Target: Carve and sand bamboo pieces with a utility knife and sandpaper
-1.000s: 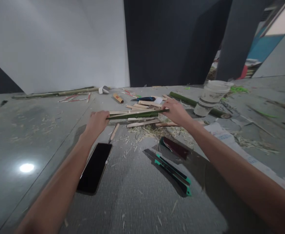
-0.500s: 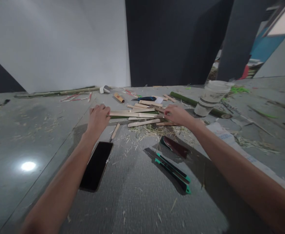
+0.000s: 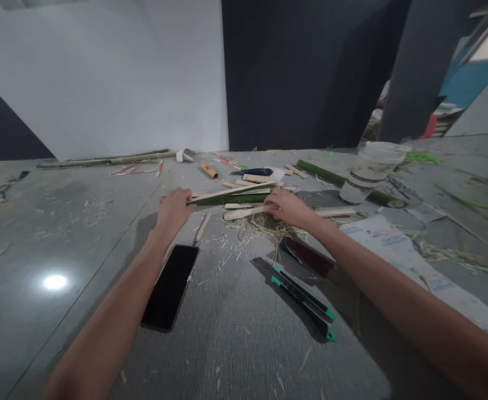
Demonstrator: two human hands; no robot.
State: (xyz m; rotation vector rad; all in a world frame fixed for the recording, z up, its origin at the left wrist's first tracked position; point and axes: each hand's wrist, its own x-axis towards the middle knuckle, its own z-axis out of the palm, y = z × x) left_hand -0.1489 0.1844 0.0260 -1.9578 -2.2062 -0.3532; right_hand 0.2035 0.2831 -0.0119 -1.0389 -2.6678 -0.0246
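Note:
My left hand is closed around the left end of a split bamboo strip, pale on one face and green along its edge. The strip slants up to the right over the pile. My right hand sits low at the pile's right side, its fingers curled down by the end of a pale bamboo stick. What those fingers grip is hidden. A green bamboo piece lies just behind that stick. To the right of my right hand, another pale stick lies on the floor, partly behind my wrist.
Nearer me lie a phone, a green-and-black utility knife with its blade out, a dark red sheath and a small wooden-handled tool. Bamboo shavings, a clear plastic bucket and a bamboo pole lie around the pile.
My right hand has left the strip's right end and come down toward the shavings. The strip now tilts up at its right end. A pale stick now shows right of my right hand.

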